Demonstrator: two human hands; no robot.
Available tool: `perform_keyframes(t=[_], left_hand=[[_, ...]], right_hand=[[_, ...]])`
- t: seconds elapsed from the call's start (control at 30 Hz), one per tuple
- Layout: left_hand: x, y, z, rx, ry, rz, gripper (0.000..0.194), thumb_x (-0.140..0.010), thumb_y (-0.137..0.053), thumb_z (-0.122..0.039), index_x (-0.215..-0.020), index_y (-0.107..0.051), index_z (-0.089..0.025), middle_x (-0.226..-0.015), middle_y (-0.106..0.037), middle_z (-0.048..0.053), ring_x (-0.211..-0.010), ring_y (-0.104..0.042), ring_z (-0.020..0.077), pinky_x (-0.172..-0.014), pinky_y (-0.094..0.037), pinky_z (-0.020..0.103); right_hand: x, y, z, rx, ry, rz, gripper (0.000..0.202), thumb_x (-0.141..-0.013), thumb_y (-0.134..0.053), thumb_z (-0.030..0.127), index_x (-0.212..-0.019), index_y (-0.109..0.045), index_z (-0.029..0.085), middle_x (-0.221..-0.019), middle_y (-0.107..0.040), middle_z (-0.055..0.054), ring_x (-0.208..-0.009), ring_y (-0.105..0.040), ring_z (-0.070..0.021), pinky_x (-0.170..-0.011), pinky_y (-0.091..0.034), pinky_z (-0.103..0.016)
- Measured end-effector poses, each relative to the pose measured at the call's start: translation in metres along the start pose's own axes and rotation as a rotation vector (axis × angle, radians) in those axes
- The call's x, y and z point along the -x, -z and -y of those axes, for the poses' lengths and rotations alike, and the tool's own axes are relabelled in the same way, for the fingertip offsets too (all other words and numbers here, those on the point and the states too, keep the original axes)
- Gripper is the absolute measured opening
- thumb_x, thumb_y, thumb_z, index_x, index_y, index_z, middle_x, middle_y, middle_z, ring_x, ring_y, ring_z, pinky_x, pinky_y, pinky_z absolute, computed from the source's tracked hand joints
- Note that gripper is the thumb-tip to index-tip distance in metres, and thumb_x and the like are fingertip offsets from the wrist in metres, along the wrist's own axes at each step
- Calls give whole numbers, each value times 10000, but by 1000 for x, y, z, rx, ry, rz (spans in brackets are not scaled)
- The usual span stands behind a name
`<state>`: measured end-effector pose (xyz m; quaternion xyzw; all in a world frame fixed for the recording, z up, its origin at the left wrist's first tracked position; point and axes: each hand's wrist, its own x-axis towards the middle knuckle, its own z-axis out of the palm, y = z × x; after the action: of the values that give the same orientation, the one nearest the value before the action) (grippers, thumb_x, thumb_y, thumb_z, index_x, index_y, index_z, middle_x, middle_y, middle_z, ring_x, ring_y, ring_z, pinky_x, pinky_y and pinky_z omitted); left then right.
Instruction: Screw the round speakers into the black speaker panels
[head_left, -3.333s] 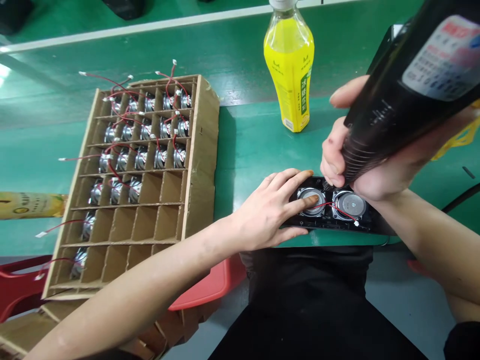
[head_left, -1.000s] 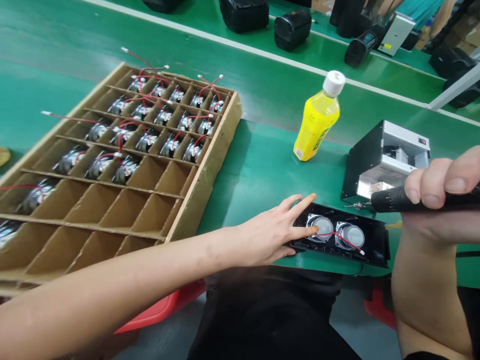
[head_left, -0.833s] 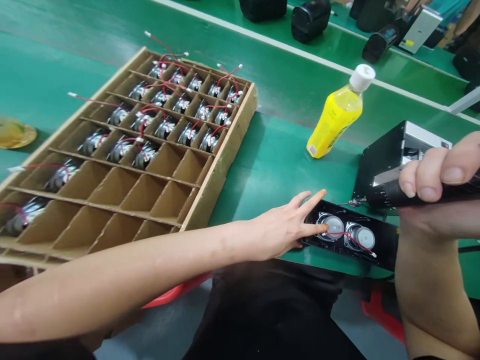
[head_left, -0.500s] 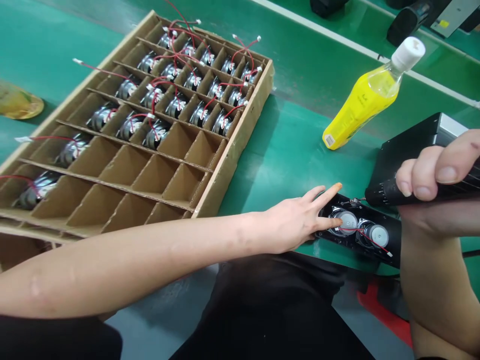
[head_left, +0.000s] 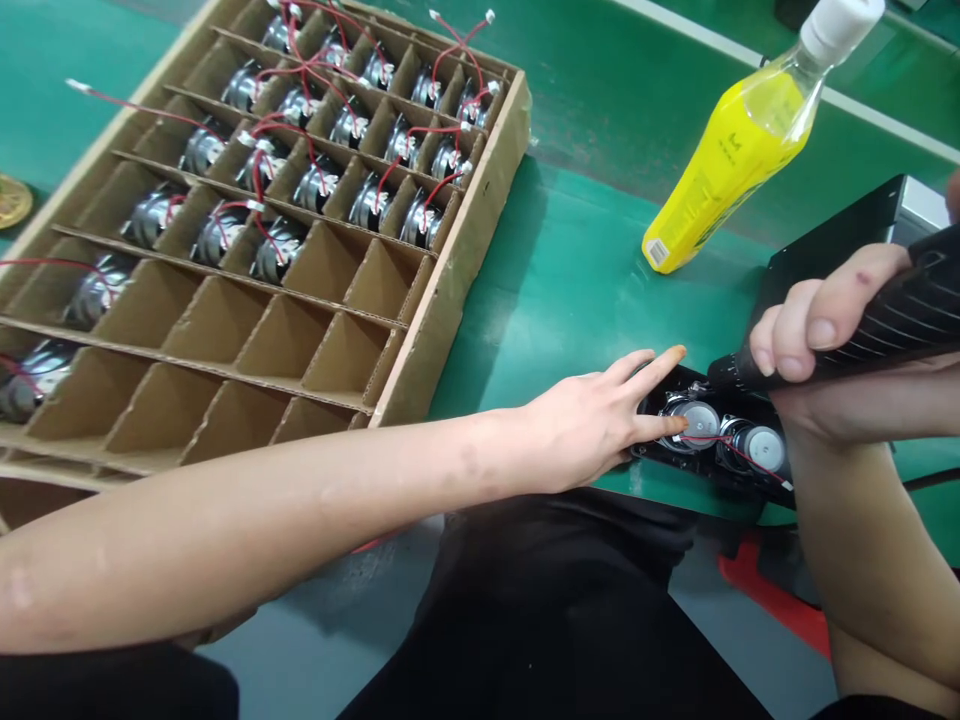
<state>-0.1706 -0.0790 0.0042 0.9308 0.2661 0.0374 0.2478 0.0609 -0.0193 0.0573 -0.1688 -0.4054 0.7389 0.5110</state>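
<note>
My left hand (head_left: 600, 420) is spread over the left end of a black speaker housing (head_left: 778, 478), fingers apart, one fingertip on the near speaker (head_left: 697, 424). Its thumb is hidden. A second round speaker (head_left: 763, 450) sits beside it in the housing, with a thin red wire across both. My right hand (head_left: 825, 310) is wrapped around a black electric screwdriver (head_left: 892, 308), whose nose points left at the housing's upper edge, near the first speaker's rim. The contact at the bit is too small to make out.
To the left, a cardboard divider box (head_left: 450, 310) holds several speakers with red wires and some bare compartments. A yellow-labelled bottle (head_left: 735, 150) stands on the green table (head_left: 570, 270). Behind the screwdriver lies a black box (head_left: 825, 240). Red plastic (head_left: 780, 600) shows below the table.
The screwdriver has tilted, its rear end higher, and its nose sits a little closer to the first speaker. My left hand stays on the housing. The view has shifted slightly.
</note>
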Motion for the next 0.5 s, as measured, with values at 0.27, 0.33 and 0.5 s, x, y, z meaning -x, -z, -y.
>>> perform_keyframes(t=[0.27, 0.33, 0.5], left_hand=[[-1, 0, 0, -73, 6, 0, 684, -963, -691, -234, -1602, -461, -322, -1767, -78, 210, -1592, -235, 458, -1167, -459, 576], [-2, 1, -2, -107, 15, 18, 689, -966, -688, -261, -1607, -447, -342, -1767, -74, 215, -1594, -232, 459, -1127, -483, 588], [-1, 3, -7, -155, 27, 22, 661, -965, -668, -262, -1590, -473, -350, -1762, -119, 218, -1572, -288, 463, -1076, -502, 606]], right_hand=[[12, -47, -18, 482, 242, -51, 322, -916, -693, 556, -1117, -758, 313, -683, -568, -2, -547, -535, -153, -482, -463, -263], [11, -46, -18, 460, 233, -44, 398, -929, -645, 623, -1122, -750, 291, -680, -563, -3, -554, -547, -153, -491, -476, -266], [9, -44, -19, 429, 245, -27, 480, -954, -591, 654, -1174, -720, 247, -702, -589, -17, -545, -552, -142, -512, -482, -263]])
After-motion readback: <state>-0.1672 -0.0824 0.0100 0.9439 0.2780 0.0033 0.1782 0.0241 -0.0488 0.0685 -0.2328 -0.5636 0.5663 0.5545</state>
